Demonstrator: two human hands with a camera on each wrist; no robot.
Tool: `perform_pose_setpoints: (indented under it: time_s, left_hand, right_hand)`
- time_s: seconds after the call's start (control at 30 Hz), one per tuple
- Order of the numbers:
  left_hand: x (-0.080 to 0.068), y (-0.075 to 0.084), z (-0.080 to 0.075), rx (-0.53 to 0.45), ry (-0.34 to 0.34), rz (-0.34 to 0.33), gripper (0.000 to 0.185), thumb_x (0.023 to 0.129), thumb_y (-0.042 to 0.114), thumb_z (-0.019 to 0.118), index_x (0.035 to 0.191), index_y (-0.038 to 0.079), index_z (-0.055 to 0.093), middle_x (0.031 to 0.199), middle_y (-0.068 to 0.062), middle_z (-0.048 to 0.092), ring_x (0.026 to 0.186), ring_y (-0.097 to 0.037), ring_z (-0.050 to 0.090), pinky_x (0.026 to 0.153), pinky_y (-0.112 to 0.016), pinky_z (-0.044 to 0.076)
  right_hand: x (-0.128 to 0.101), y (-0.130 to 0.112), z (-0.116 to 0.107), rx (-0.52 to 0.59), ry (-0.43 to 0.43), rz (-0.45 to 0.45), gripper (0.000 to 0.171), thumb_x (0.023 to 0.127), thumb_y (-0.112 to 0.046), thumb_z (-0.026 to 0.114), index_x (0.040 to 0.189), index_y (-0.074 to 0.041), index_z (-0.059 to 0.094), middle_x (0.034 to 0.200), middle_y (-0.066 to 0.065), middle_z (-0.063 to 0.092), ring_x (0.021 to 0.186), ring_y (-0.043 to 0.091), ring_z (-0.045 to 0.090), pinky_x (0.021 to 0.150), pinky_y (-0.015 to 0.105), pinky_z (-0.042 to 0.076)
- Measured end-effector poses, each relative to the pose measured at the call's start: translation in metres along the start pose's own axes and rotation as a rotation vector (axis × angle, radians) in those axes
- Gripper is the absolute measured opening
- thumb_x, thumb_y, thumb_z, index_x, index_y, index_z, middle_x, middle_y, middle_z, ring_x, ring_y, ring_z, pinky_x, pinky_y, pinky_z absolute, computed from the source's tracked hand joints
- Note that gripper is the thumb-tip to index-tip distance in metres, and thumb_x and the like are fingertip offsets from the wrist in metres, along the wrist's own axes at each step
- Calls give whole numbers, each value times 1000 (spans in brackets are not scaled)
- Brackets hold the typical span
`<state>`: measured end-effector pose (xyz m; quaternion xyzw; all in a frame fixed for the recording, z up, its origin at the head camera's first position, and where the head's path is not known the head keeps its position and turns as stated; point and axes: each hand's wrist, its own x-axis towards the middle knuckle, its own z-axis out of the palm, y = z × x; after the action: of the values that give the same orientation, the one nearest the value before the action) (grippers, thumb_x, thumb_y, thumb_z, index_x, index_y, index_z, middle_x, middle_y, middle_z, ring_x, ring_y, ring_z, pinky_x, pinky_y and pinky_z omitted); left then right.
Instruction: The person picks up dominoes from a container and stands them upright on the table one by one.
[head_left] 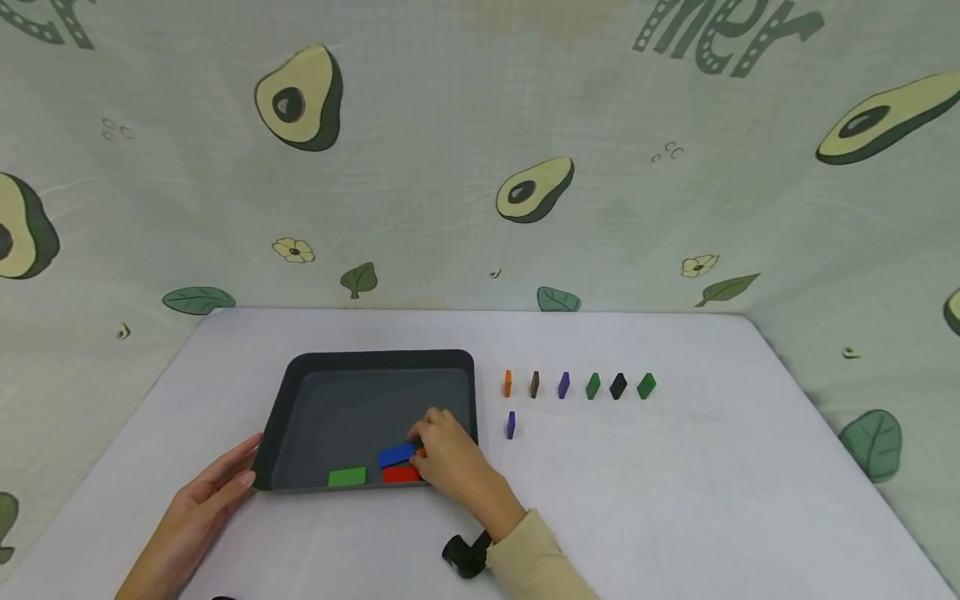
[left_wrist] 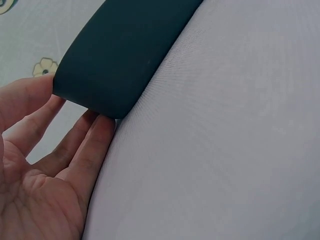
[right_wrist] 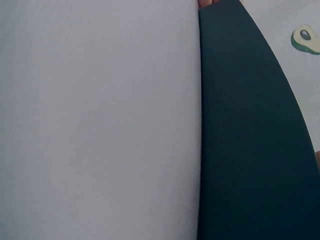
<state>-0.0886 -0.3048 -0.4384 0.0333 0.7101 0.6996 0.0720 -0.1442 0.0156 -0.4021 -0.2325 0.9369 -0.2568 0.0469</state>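
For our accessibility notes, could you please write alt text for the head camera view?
A right hand reaches into a dark tray and pinches a blue block lying beside a red block and a green block, while the left hand rests against the tray's near left corner. Seven small blocks stand on the white table to the tray's right.

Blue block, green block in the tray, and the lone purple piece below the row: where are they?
blue block (head_left: 395, 455), head view, middle of its top face.
green block (head_left: 347, 477), head view, centre of its flat top.
purple piece (head_left: 511, 425), head view, middle of its upright body.
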Motion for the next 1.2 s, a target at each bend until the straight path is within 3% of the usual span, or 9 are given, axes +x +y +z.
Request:
perform_pose_setpoints:
  time_s: [0.23, 0.5, 1.2]
  left_hand:
    - [0, 0, 0, -4, 1, 7, 50, 98, 6, 43, 146, 7, 28, 128, 24, 48, 115, 16, 44, 87, -5, 42]
    - [2, 0, -2, 18, 27, -62, 53, 98, 12, 47, 147, 10, 27, 126, 26, 46, 112, 18, 44, 85, -4, 42]
    - [2, 0, -2, 46, 42, -98, 54, 98, 16, 48, 147, 10, 27, 126, 27, 44, 111, 20, 43, 84, -4, 42]
  right_hand:
    - [0, -1, 0, -3, 10, 5, 19, 82, -15, 71, 99, -8, 68, 96, 1, 56, 90, 13, 49, 79, 20, 48]
    - [-1, -1, 0, -10, 17, 12, 17, 83, -17, 70, 98, -9, 66, 92, -1, 53, 89, 13, 48, 78, 21, 47]
    - [-3, -3, -3, -42, 45, -30, 19, 87, -20, 66, 101, -8, 65, 95, 1, 61, 91, 14, 52, 83, 21, 49]
